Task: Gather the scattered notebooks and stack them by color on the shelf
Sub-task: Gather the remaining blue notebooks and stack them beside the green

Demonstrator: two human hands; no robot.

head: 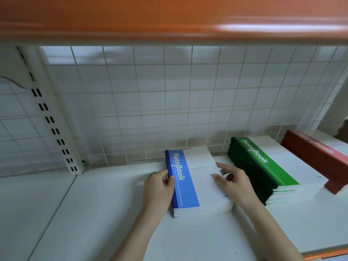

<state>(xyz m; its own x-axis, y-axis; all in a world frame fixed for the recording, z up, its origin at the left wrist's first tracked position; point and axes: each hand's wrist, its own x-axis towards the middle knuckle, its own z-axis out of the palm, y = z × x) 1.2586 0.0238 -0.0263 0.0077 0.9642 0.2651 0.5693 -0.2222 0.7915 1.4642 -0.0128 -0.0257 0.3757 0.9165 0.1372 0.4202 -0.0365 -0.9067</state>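
Observation:
A short stack of blue notebooks lies on the white shelf, spine to the left. My left hand presses against the stack's left spine edge, thumb on the top cover. My right hand rests its fingers on the right side of the top white cover. To the right stands a taller stack of green notebooks. Further right, a stack of red notebooks reaches the frame edge.
A white wire grid backs the shelf. A slotted white upright stands at the left. An orange shelf edge hangs overhead, and another orange lip marks the front right corner. Bare shelf surface stretches left of the blue stack.

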